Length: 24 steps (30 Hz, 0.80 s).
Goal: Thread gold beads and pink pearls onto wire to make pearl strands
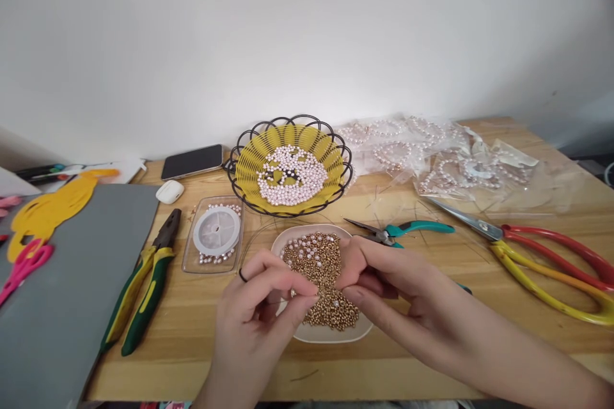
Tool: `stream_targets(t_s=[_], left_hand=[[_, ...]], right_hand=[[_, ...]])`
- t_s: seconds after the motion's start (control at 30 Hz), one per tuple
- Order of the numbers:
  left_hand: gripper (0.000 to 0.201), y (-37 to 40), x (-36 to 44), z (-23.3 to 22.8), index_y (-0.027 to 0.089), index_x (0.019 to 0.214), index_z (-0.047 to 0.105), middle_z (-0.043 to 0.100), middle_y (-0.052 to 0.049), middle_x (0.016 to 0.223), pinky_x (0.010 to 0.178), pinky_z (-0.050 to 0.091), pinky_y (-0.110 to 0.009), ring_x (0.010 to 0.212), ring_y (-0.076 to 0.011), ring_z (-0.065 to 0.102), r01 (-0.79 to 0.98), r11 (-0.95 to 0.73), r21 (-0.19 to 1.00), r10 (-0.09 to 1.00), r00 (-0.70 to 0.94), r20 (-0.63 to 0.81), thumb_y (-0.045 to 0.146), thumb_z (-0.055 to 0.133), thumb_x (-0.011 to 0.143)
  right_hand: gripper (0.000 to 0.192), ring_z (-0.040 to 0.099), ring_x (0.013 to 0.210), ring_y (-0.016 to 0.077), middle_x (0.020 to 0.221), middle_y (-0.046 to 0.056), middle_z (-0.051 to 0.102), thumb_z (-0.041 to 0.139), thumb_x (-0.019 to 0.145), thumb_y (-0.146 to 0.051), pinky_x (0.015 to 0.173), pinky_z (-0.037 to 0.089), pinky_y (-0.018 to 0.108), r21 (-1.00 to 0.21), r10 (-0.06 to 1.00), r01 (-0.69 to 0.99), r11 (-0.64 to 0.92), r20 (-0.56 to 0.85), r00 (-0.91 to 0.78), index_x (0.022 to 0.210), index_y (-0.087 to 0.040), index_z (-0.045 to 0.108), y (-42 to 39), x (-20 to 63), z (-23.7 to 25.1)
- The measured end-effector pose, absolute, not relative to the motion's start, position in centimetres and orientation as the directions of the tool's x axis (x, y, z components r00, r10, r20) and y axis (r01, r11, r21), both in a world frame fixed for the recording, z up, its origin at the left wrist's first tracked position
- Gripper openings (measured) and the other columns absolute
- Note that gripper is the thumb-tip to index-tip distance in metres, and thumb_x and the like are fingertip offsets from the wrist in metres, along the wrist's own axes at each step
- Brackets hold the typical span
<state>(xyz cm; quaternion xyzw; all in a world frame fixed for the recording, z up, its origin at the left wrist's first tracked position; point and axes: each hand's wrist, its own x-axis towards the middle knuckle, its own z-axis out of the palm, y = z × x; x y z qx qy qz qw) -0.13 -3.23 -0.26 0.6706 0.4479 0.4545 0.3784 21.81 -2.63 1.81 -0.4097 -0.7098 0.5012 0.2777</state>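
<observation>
Over a white dish (336, 337) of small gold beads (314, 268), both of my hands are raised with their fingertips close together. My left hand (266, 297), with a dark ring on one finger, pinches thumb and forefinger together. Whatever lies in that pinch is too small to name. Opposite it, my right hand (388, 284) has its thumb pressed near its bent fingers, and what it holds, if anything, is hidden. Some pale pearl beads (309, 246) lie among the gold ones in the dish.
Behind the dish stands a yellow basket (240, 163) of pearl beads. Long-nose pliers (417, 227) and large scissors (542, 255) lie right; combination pliers (148, 287), a spool (215, 231) in a clear box and a phone (192, 162) left. Bagged bead strands (474, 169) sit at the back.
</observation>
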Motion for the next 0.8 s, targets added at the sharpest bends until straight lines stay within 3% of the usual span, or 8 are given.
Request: stream_targets(t_s=[0.13, 0.37, 0.6, 0.8], left_hand=[[0.014, -3.3, -0.2, -0.1, 0.024, 0.082, 0.076, 0.058, 0.004, 0.073, 0.042, 0.036, -0.019, 0.051, -0.0073, 0.049, 0.269, -0.359, 0.894, 0.929, 0.189, 0.317, 0.011, 0.075, 0.090], [0.015, -3.8, -0.4, -0.5, 0.026, 0.089, 0.075, 0.060, 0.004, 0.078, 0.040, 0.034, -0.021, 0.051, -0.0072, 0.050, 0.287, -0.361, 0.887, 0.929, 0.191, 0.316, 0.011, 0.073, 0.092], [0.018, -3.5, -0.1, 0.1, 0.025, 0.087, 0.075, 0.062, 0.004, 0.078, 0.047, 0.045, -0.017, 0.056, -0.0075, 0.056, 0.282, -0.367, 0.886, 0.926, 0.196, 0.321, 0.007, 0.074, 0.089], [0.017, -3.3, 0.9, 0.4, 0.022, 0.084, 0.075, 0.064, 0.005, 0.077, 0.057, 0.051, -0.016, 0.055, -0.0058, 0.056, 0.270, -0.386, 0.882, 0.921, 0.164, 0.353, 0.005, 0.074, 0.087]], right_hand=[[0.012, 0.051, 0.072, 0.0140, 0.082, -0.004, 0.055, 0.051, 0.106, -0.023, 0.063, 0.043, 0.024, -0.947, 0.854, 0.299, 0.121, -0.054, -0.518, 0.095, -0.027, 0.053, -2.6, 21.9, 1.6], [0.014, 0.054, 0.072, 0.0121, 0.081, -0.006, 0.059, 0.054, 0.103, -0.016, 0.064, 0.044, 0.021, -0.935, 0.873, 0.289, 0.206, 0.043, -0.485, 0.094, -0.027, 0.055, -2.6, 21.8, 1.6], [0.017, 0.054, 0.071, 0.0111, 0.082, -0.007, 0.056, 0.054, 0.104, -0.014, 0.064, 0.043, 0.021, -0.873, 0.861, 0.320, 0.368, 0.190, -0.471, 0.095, -0.028, 0.051, -2.5, 21.6, 1.4], [0.016, 0.053, 0.075, 0.0122, 0.086, -0.005, 0.055, 0.052, 0.106, -0.014, 0.065, 0.042, 0.023, -0.867, 0.864, 0.315, 0.386, 0.221, -0.452, 0.099, -0.028, 0.050, -2.9, 21.5, 0.8]])
